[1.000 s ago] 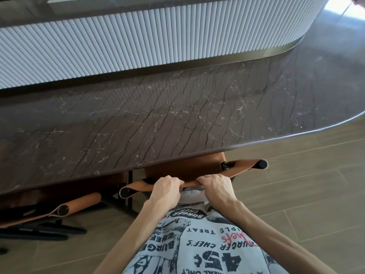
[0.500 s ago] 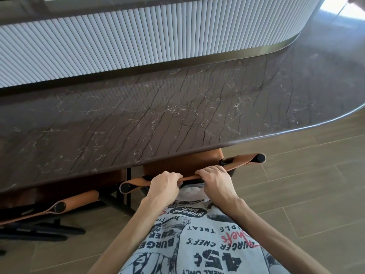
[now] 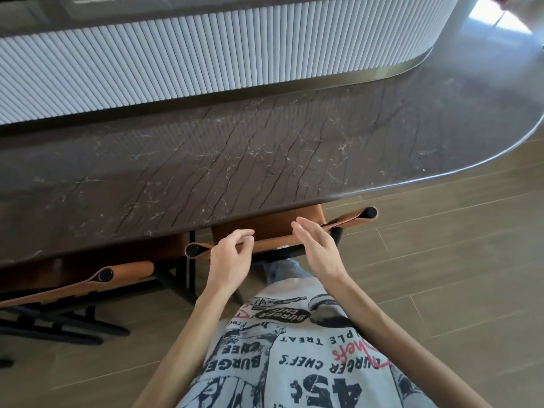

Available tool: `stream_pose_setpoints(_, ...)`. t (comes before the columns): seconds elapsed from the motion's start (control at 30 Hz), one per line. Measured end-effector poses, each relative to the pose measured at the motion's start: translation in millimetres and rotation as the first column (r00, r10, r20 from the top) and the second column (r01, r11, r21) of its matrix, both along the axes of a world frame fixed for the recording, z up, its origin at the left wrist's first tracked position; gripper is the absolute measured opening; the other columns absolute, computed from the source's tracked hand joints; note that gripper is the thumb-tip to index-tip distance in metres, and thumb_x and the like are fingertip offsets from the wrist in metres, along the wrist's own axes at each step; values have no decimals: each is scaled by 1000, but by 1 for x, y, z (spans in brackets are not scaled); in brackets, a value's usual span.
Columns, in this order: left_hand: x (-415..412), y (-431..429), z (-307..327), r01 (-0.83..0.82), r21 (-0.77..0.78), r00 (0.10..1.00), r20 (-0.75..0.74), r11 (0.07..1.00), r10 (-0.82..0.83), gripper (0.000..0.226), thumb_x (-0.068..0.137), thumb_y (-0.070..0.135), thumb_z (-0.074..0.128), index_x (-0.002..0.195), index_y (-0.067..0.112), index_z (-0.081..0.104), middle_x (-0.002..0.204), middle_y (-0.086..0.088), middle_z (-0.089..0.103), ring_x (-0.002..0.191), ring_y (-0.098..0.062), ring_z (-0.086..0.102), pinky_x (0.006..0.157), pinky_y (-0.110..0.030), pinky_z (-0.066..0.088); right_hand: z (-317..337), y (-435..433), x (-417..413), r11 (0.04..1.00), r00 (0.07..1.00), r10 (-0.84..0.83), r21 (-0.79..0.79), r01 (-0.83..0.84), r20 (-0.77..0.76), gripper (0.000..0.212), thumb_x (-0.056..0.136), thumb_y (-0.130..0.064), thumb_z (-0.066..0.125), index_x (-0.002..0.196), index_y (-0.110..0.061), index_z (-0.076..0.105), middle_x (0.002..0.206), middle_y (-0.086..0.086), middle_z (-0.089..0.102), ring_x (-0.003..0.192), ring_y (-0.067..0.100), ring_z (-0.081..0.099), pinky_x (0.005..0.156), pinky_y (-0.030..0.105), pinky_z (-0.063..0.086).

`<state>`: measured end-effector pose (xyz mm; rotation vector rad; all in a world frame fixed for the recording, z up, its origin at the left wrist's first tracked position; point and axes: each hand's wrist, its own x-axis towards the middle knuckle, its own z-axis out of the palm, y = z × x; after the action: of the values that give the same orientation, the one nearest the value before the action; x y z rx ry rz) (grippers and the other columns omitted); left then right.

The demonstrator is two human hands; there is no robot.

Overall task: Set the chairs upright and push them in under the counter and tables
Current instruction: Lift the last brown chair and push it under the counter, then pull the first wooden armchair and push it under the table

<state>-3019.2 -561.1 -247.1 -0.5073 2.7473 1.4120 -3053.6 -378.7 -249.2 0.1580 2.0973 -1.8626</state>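
Tan leather covers the chair [image 3: 265, 225], which stands upright with its seat tucked under the dark marble bench [image 3: 235, 160], only the backrest showing past the edge. Neither of the hands grips anything. The left hand [image 3: 231, 257] hangs just over the backrest with fingers loosely curled. The right hand [image 3: 319, 248] is held flat, fingers straight. A second tan chair [image 3: 123, 273] sits under the bench further left.

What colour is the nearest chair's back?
The chair's backrest is tan-orange leather with black round ends, seen best in the head view.
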Motion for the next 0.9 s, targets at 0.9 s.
stream_pose_setpoints(0.9, 86, 282, 109, 254, 700, 885, 110, 667, -453, 41, 97, 51, 38, 128, 37, 61, 137, 10, 56, 123, -13, 54, 104, -41, 41, 86, 282, 212, 555, 703, -656, -456, 696, 276, 59, 96, -53, 38, 135, -10, 46, 131, 4, 58, 112, 11, 59, 89, 25, 45)
